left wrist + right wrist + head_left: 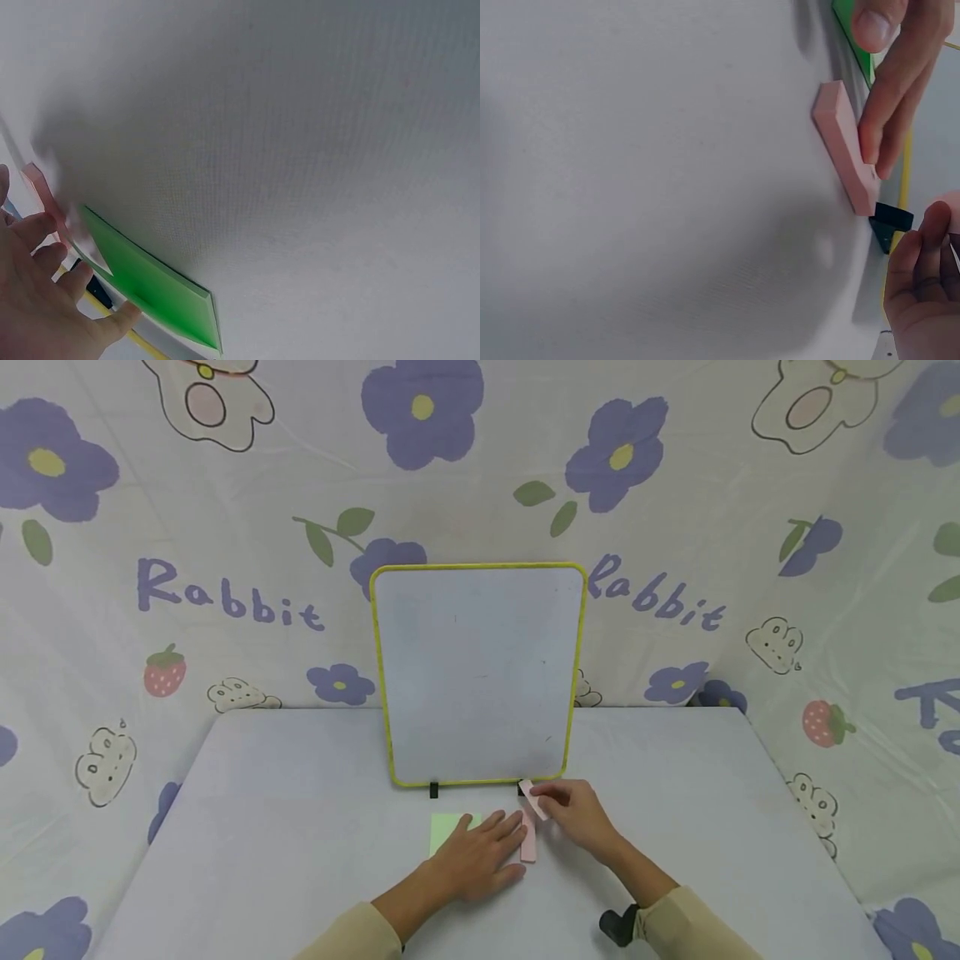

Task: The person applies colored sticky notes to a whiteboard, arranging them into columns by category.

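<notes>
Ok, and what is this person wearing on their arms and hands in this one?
Both hands, left hand and right hand, are bare: no gloves or rings visible. Beige long sleeves reach the wrists. A black device sits at the right wrist.

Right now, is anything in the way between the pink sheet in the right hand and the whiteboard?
Nothing visible. The right hand pinches a pink sheet just below the whiteboard, beside its black foot. The left hand rests on the pads, lower down.
</notes>
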`<state>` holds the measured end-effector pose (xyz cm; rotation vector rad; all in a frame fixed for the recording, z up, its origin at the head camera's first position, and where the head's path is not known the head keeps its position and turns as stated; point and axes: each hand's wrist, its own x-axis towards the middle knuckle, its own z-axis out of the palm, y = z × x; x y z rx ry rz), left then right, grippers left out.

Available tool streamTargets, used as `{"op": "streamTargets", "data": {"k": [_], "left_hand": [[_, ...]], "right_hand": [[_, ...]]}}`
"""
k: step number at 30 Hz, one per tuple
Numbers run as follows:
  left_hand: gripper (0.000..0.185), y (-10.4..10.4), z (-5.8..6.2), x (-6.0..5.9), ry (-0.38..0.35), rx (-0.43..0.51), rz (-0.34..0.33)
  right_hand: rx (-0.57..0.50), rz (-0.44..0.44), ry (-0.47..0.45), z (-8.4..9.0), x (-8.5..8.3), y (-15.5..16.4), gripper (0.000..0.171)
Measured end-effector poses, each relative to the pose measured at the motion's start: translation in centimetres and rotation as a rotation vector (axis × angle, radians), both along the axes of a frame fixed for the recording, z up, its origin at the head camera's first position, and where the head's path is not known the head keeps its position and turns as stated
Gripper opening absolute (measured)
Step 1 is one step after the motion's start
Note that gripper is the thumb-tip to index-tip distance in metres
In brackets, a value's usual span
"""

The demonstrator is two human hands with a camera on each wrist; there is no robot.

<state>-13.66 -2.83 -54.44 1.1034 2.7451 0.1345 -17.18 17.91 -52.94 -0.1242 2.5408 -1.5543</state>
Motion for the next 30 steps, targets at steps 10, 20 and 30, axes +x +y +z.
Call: {"op": "streamTargets", "data": {"k": [10,20,30], "left_hand": [[0.061,0.3,0.2,-0.4,-0.004,0.005,-0.024],[0.061,0.5,0.4,-1.0,0.0,0.007,-0.043],[0.054,0.8,0.6,-1.7,-0.011,0.047,-0.044]], "right_hand": [[0.007,0.054,0.146,1.5,-0.6,-0.2,0.019],[-0.041,0.031,0.297,4.8,-2.3,-0.8,0.021],[-0.134,-0.026,0.375,8.2,-4.5,-1.3,0.02]]}}
